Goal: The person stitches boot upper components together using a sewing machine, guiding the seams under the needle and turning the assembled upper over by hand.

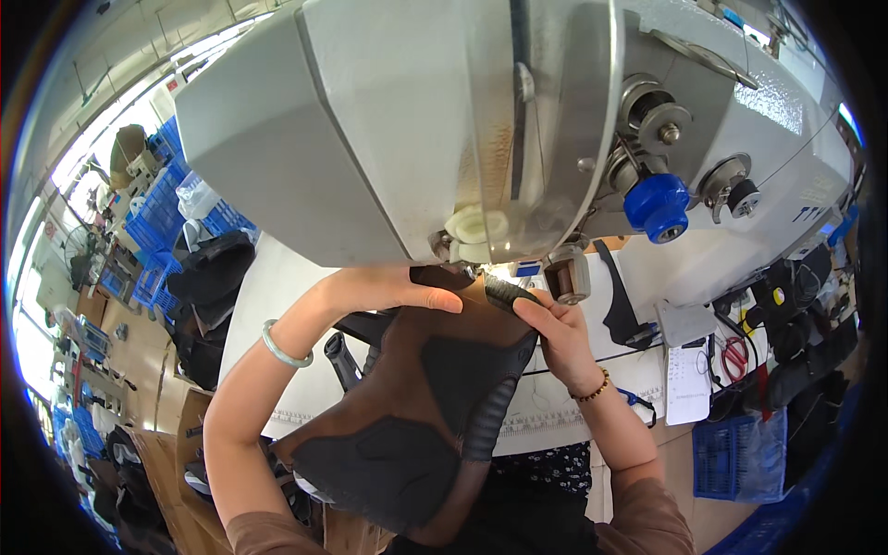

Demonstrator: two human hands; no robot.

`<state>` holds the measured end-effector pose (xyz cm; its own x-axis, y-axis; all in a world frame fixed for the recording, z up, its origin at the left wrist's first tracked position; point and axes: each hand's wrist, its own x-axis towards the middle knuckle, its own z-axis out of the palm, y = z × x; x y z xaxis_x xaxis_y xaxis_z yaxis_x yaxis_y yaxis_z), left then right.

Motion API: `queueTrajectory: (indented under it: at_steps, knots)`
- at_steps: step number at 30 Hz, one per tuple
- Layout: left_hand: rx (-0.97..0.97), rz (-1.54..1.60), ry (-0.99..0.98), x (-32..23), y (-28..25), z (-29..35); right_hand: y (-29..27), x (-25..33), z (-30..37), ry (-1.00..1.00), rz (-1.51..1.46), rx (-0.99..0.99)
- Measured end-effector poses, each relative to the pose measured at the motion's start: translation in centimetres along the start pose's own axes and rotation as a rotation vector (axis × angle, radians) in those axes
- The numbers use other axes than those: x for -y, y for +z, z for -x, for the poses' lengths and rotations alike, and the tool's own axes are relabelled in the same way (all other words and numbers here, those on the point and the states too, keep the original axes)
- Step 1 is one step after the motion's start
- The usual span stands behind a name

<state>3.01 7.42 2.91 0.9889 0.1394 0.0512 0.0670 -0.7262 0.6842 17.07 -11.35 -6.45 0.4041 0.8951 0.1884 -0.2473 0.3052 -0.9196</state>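
The needle area cannot be made out clearly, because the head of the sewing machine (388, 129) covers it from above. The same head hides the left hand's (384, 289) fingertips, so I cannot tell whether they are spread or pressed together; only its thumb is plain, extended to the right over the cloth (398, 384). The right hand (562, 338) pinches the black upper edge of the cloth between thumb and fingers, just beside the machine's foot area.

The brown and black cloth lies on the white table (583, 370), below the left thumb and to the left of the right hand. Its long axis runs slanting, from the upper right under the machine to the lower left. The wide lower end points toward the person, where its corner is hard to separate from dark clothes (527, 518).
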Motion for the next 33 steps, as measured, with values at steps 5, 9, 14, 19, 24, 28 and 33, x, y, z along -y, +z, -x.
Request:
queueTrajectory:
  at_steps: [5,9,14,19,24,28,33]
  knots:
    - [0.067,0.031,-0.098,-1.1,-0.1,-0.1,-1.0,1.5,-0.1,0.04,0.02,0.127]
    - [0.08,0.095,-0.096,-0.7,0.0,-0.5,-2.0,3.3,0.1,0.132,0.117,0.189]
    - [0.13,0.137,-0.22,-1.0,0.0,0.0,-1.8,3.7,-0.1,0.09,0.137,0.189]
    - [0.05,0.16,-0.208,-3.3,-0.5,0.1,-1.8,2.1,0.6,0.092,0.121,0.123]
    - [0.032,0.209,-0.13,-0.4,-0.1,0.4,-1.6,1.6,0.7,0.026,0.157,0.143]
    - [0.01,0.248,-0.116,-0.7,-0.2,0.4,-1.5,1.8,0.7,0.055,0.13,0.14]
    - [-0.012,0.281,-0.095,-1.0,-0.2,0.2,-2.1,1.1,0.2,-0.002,0.142,0.124]
